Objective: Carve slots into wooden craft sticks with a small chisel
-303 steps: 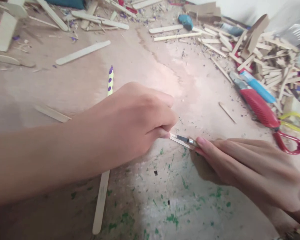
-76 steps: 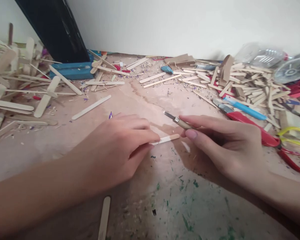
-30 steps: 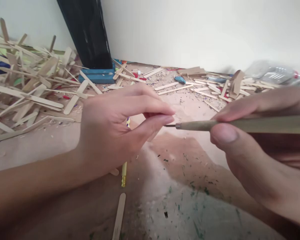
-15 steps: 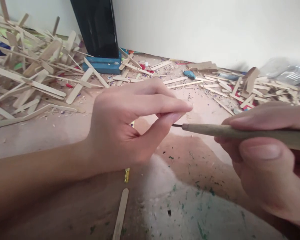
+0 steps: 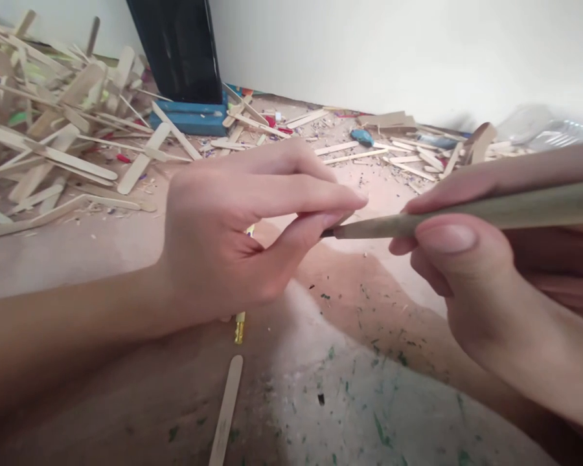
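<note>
My left hand (image 5: 243, 226) is closed in a pinch, thumb against forefinger. A sliver of something wooden shows at its fingertips, but most of it is hidden. My right hand (image 5: 490, 285) grips a wooden-handled tool (image 5: 471, 210) between thumb and fingers. The tool's thin dark tip points left and meets the left thumb and fingertips; what it touches there is hidden. Below my left hand, a small yellow-gold piece (image 5: 240, 329) lies on the table, partly covered by the hand. A single wooden stick (image 5: 227, 408) lies nearer the front edge of the view.
A heap of wooden sticks (image 5: 53, 123) fills the back left. Beside it a black upright object (image 5: 179, 52) stands on a blue base (image 5: 192, 118). More sticks, a small blue lump (image 5: 362, 137) and clear plastic (image 5: 539, 126) lie along the white wall (image 5: 393, 52).
My right hand has shifted left, its fingers nearer the tool's tip, and the tool now slants more. The tip has come closer to my left fingertips. The view has shifted slightly.
</note>
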Tool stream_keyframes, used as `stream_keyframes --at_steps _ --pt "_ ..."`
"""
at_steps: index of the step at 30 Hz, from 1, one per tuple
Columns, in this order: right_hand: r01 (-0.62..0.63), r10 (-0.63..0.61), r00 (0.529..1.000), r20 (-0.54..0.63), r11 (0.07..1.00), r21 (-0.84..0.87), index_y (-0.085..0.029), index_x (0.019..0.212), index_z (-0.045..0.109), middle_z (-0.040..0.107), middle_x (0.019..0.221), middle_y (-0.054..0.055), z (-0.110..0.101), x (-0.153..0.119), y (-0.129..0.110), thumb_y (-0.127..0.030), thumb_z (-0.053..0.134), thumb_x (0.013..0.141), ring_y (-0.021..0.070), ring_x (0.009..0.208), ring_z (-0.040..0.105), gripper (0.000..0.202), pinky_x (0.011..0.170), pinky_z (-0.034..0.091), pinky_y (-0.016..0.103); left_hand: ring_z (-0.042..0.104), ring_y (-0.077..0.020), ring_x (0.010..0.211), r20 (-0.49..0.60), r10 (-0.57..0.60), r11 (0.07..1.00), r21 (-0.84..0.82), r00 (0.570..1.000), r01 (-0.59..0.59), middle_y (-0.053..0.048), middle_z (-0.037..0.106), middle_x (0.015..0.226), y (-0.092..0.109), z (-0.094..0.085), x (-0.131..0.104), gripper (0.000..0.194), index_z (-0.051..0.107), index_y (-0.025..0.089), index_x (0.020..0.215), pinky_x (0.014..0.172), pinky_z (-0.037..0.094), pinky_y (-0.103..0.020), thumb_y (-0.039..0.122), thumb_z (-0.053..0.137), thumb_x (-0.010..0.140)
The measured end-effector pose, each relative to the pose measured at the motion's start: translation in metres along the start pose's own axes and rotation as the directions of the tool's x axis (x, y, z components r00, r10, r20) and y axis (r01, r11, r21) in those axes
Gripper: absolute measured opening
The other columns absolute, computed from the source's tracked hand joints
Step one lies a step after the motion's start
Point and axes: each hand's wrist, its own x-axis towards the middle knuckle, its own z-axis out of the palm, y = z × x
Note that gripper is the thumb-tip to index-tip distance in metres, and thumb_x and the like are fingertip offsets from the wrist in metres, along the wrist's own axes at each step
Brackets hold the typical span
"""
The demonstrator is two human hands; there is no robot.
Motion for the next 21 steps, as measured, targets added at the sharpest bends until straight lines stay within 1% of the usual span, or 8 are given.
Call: stream_keyframes --at_steps 3,6,9,11,14,17,19,21 --pt "0.096 -0.106 0.993 -0.057 0.983 -0.16 -0.034 0.098 0.086 0.08 0.088 0.002 0.002 0.001 -0.008 -0.04 0.091 0.099 0.0184 0.067 0.072 0.008 0.052 0.054 0.039 0.08 -0.0138 0.095 0.014 0.029 0.997 0.076 0.999 -0.03 0.003 0.087 0.107 0.0 0.0 0.001 0.025 0.087 0.03 0.107 0.085 0.065 -0.029 0.012 0.07 0.108" --pt "0.093 -0.108 0.991 -0.08 0.981 -0.173 -0.032 0.097 0.089 0.081 0.087 0.002 0.005 0.0 -0.008 -0.043 0.091 0.099 0.0158 0.062 0.07 0.011 0.049 0.052 0.037 0.08 -0.0141 0.097 0.034 0.03 0.995 0.099 0.999 -0.034 0.002 0.088 0.109 0.0 -0.001 0.002 0.024 0.088 0.031 0.108 0.087 0.066 -0.03 0.015 0.07 0.11" --pt "0.081 -0.102 0.987 -0.127 0.984 -0.161 -0.032 0.093 0.089 0.082 0.089 0.002 0.008 -0.004 -0.004 -0.043 0.09 0.099 0.0136 0.058 0.066 0.013 0.045 0.051 0.036 0.082 -0.0167 0.098 0.016 0.01 0.998 0.062 1.0 -0.011 0.001 0.088 0.108 0.0 -0.002 0.003 0.023 0.089 0.031 0.106 0.088 0.067 -0.033 0.016 0.072 0.109" --pt "0.087 -0.11 0.984 -0.141 0.983 -0.161 -0.033 0.092 0.088 0.082 0.09 0.002 0.01 -0.007 -0.001 -0.044 0.09 0.1 0.0156 0.065 0.071 0.014 0.052 0.06 0.036 0.082 -0.0169 0.096 0.024 -0.012 0.999 0.047 1.0 0.011 0.0 0.088 0.108 0.001 -0.003 0.004 0.022 0.089 0.03 0.105 0.088 0.067 -0.033 0.017 0.073 0.108" --pt "0.09 -0.117 0.983 -0.143 0.979 -0.181 -0.035 0.095 0.086 0.082 0.09 0.003 0.011 -0.011 0.003 -0.049 0.088 0.102 0.0224 0.084 0.08 0.016 0.069 0.071 0.039 0.082 -0.0156 0.094 0.059 -0.023 0.998 0.055 0.998 0.02 0.001 0.089 0.107 0.002 -0.004 0.004 0.021 0.089 0.03 0.103 0.086 0.067 -0.031 0.016 0.074 0.107" --pt "0.11 -0.139 0.98 -0.142 0.974 -0.197 -0.036 0.096 0.085 0.082 0.092 0.005 0.01 -0.012 0.006 -0.054 0.085 0.104 0.0254 0.091 0.082 0.02 0.071 0.072 0.042 0.082 -0.0147 0.096 0.053 -0.015 0.998 0.06 0.998 0.011 0.001 0.088 0.108 0.001 -0.004 0.003 0.022 0.089 0.03 0.104 0.086 0.067 -0.03 0.015 0.072 0.107" --pt "0.11 -0.138 0.98 -0.142 0.975 -0.19 -0.034 0.096 0.084 0.083 0.096 0.004 0.01 -0.012 0.006 -0.054 0.086 0.104 0.0243 0.092 0.082 0.021 0.07 0.071 0.04 0.081 -0.014 0.097 0.016 0.006 0.999 0.046 1.0 -0.007 0.0 0.088 0.107 0.001 -0.002 0.002 0.021 0.088 0.028 0.105 0.088 0.067 -0.03 0.016 0.072 0.108" --pt "0.097 -0.122 0.983 -0.14 0.98 -0.176 -0.034 0.096 0.085 0.084 0.099 0.003 0.01 -0.011 0.007 -0.052 0.087 0.104 0.0231 0.092 0.082 0.019 0.073 0.071 0.039 0.081 -0.0128 0.096 0.024 -0.008 0.998 0.062 1.0 0.006 0.0 0.088 0.107 0.0 -0.001 0.002 0.02 0.087 0.026 0.106 0.089 0.067 -0.029 0.015 0.072 0.108"
